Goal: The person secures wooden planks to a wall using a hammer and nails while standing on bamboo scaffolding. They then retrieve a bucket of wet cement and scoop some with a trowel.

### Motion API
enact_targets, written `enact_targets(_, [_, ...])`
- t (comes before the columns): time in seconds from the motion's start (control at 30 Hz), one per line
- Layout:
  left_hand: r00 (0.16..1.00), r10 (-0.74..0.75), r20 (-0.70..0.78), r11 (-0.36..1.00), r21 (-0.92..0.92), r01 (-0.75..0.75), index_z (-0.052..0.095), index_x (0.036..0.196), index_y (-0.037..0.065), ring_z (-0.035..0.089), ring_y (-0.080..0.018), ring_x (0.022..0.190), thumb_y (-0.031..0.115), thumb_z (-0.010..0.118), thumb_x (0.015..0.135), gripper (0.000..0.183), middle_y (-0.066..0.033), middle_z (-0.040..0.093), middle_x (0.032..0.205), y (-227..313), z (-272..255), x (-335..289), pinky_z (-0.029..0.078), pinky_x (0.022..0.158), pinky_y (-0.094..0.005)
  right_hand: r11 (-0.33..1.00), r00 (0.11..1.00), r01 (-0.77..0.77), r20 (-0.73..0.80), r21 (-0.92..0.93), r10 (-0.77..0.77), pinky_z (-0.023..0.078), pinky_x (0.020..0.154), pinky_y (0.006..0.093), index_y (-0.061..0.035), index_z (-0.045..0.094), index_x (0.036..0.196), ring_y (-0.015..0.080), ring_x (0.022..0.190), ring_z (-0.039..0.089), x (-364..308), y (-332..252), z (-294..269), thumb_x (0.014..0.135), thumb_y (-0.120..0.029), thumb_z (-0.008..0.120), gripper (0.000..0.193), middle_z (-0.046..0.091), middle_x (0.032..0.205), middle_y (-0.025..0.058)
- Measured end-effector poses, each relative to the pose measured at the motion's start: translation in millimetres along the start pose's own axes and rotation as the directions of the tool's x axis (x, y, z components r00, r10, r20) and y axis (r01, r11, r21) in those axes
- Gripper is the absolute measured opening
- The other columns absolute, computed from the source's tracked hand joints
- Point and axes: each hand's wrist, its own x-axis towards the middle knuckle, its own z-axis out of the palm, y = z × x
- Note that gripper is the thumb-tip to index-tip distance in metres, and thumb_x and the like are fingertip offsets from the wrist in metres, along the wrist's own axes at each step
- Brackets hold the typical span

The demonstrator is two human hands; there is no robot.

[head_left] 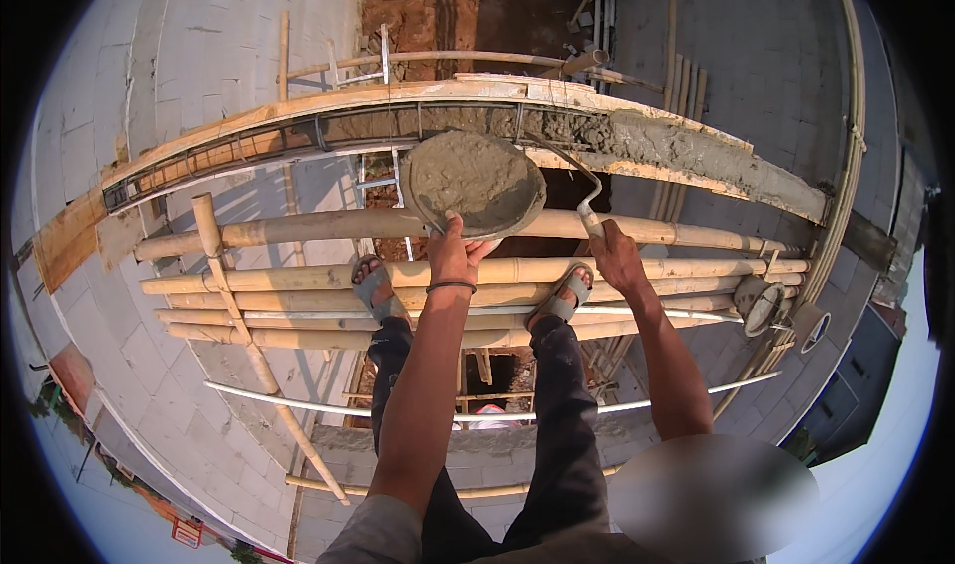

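My left hand (455,256) grips the near rim of a shallow round bowl (509,228), with the thumb over the edge. Wet grey concrete (470,171) fills much of it. In my right hand (619,258) is the handle of a trowel (589,204). Its bent metal neck reaches up and left toward the bowl's far right side, where the blade is hard to make out. Just beyond the bowl runs a long wooden form (398,94). Steel reinforcing bars (224,148) show inside its left part, and rough wet concrete (676,148) fills its right part.
My sandalled feet stand on bamboo poles (477,271) with gaps between them. Two containers (764,307) sit at the platform's right end. Grey block walls (219,57) rise on both sides. Reddish ground (413,17) lies far below. A white pipe (637,405) crosses behind my feet.
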Motion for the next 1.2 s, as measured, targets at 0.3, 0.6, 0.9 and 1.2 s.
enact_targets(0.3, [1.000, 0.004, 0.027, 0.992, 0.128, -0.007, 0.047, 0.123, 0.006, 0.066, -0.0288, 0.094, 0.030, 0.049, 0.101, 0.033, -0.0180, 0.061, 0.113, 2.6, -4.8, 1.4, 0.058, 0.085, -0.0474, 0.775, 0.831, 0.441, 0.533, -0.454, -0.161, 0.053, 0.079, 0.0482, -0.0034, 0.068, 0.100, 0.0395, 0.091, 0.066, 57.0, -102.5, -17.4, 0.092, -0.047, 0.050, 0.048, 0.068, 0.088, 0.0212])
enact_targets(0.6, [0.998, 0.031, 0.056, 0.990, 0.134, -0.038, 0.040, 0.130, 0.007, 0.065, -0.0301, 0.089, 0.033, 0.049, 0.100, 0.040, -0.0174, 0.056, 0.113, 0.4, -10.5, 7.6, 0.061, 0.075, -0.0429, 0.723, 0.891, 0.383, 0.436, -0.575, -0.126, 0.053, 0.083, 0.0486, -0.0054, 0.068, 0.105, 0.0379, 0.096, 0.067, 81.8, -101.5, 19.4, 0.092, -0.048, 0.050, 0.048, 0.068, 0.099, 0.0214])
enact_targets(0.9, [1.000, 0.015, 0.021, 0.989, 0.146, -0.018, 0.041, 0.129, 0.007, 0.065, -0.0299, 0.086, 0.036, 0.050, 0.100, 0.043, -0.0175, 0.058, 0.112, 7.7, -0.9, 0.2, 0.061, 0.074, -0.0444, 0.839, 0.940, 0.236, 0.333, -0.490, -0.070, 0.053, 0.083, 0.0461, -0.0022, 0.068, 0.102, 0.0381, 0.091, 0.068, 59.8, -117.6, 1.7, 0.092, -0.048, 0.048, 0.051, 0.068, 0.091, 0.0228])
enact_targets(1.2, [1.000, 0.003, -0.012, 0.980, 0.200, 0.000, 0.042, 0.125, 0.007, 0.065, -0.0264, 0.085, 0.036, 0.049, 0.100, 0.040, -0.0177, 0.058, 0.109, 2.2, -6.3, -0.2, 0.061, 0.072, -0.0433, 0.620, 0.862, 0.431, 0.502, -0.656, -0.068, 0.056, 0.076, 0.0443, -0.0048, 0.071, 0.098, 0.0342, 0.086, 0.069, 66.0, -128.8, 14.6, 0.092, -0.047, 0.049, 0.047, 0.070, 0.091, 0.0200])
